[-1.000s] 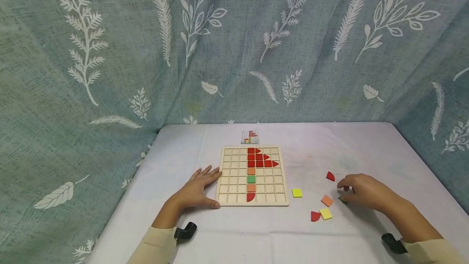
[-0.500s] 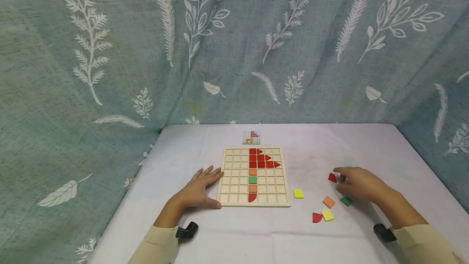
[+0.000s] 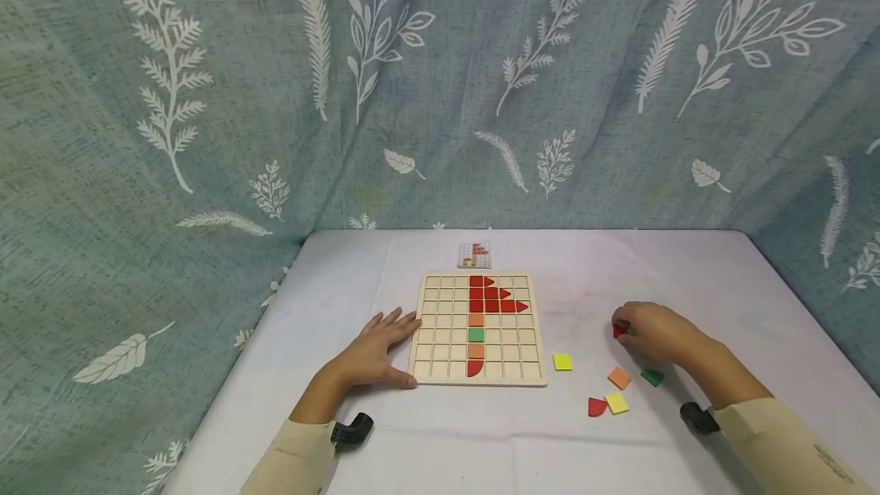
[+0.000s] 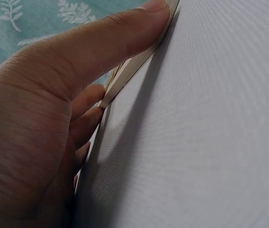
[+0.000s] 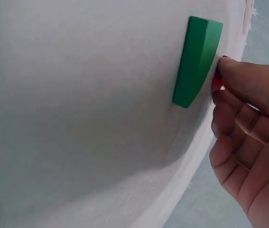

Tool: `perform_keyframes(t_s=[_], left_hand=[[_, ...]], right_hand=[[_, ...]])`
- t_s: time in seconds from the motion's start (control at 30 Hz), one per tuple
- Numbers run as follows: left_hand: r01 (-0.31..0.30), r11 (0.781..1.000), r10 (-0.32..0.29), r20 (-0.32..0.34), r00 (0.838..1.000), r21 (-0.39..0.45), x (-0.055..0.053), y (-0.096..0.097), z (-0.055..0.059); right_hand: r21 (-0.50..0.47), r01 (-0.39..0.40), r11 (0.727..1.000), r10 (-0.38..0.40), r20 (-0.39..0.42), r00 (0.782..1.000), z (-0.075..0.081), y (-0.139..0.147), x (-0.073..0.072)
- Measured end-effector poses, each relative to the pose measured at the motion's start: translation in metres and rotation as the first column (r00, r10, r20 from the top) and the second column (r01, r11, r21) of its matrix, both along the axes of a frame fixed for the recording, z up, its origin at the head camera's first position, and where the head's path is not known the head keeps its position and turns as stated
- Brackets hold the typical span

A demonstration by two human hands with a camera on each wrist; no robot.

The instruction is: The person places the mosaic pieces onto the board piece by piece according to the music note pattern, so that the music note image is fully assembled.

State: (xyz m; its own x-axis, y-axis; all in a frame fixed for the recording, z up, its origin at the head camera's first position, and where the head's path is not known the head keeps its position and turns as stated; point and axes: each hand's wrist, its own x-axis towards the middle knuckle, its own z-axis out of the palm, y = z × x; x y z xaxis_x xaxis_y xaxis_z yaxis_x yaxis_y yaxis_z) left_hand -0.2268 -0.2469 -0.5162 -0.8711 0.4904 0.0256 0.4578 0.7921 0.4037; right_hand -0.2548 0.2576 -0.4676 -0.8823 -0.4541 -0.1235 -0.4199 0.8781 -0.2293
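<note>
My left hand [image 3: 373, 354] rests at the left edge of the wooden grid board [image 3: 440, 384], fingers extended. In the left wrist view its thumb [image 4: 125, 35] touches the board's edge. On the board sit red squares and triangles [image 3: 491, 293], then an orange, a green and another orange square in a column, with a red quarter-circle [image 3: 475, 368] below. Right of the board, my right hand [image 3: 663, 333] pinches a red quarter-circle tile [image 5: 217, 81] between thumb and fingers; the hand partly hides it. A green tile [image 5: 198, 61] lies just beside that hand.
Loose on the white table [image 3: 440, 457] lie yellow squares [image 3: 562, 362], an orange square [image 3: 619, 378] and a red quarter-circle [image 3: 596, 407]. A small pattern card [image 3: 475, 255] lies behind the board. Leaf-patterned cloth [image 3: 440, 82] hangs at the back and sides.
My right hand has moved from near the green tile, up and left, to the far red quarter-circle, and now grips it. The left hand stays at the board.
</note>
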Motion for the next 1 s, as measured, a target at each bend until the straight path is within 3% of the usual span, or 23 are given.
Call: perform_keyframes(t_s=[0.33, 0.57, 1.0], left_hand=[[0.003, 1.000, -0.003, -0.004, 1.000, 0.003, 0.003, 0.000, 0.002], [-0.005, 1.000, 0.005, 0.003, 1.000, 0.009, 0.002, 0.002, 0.004], [0.000, 1.000, 0.000, 0.001, 1.000, 0.010, 0.000, -0.001, 0.000]], right_hand=[[-0.001, 0.015, 1.000, -0.015, 0.049, 0.999, -0.005, -0.008, -0.009], [-0.021, 0.010, 1.000, -0.009, 0.044, 0.999, 0.001, -0.016, -0.009], [-0.075, -0.020, 0.997, 0.022, 0.025, 0.999, 0.014, -0.067, -0.009]])
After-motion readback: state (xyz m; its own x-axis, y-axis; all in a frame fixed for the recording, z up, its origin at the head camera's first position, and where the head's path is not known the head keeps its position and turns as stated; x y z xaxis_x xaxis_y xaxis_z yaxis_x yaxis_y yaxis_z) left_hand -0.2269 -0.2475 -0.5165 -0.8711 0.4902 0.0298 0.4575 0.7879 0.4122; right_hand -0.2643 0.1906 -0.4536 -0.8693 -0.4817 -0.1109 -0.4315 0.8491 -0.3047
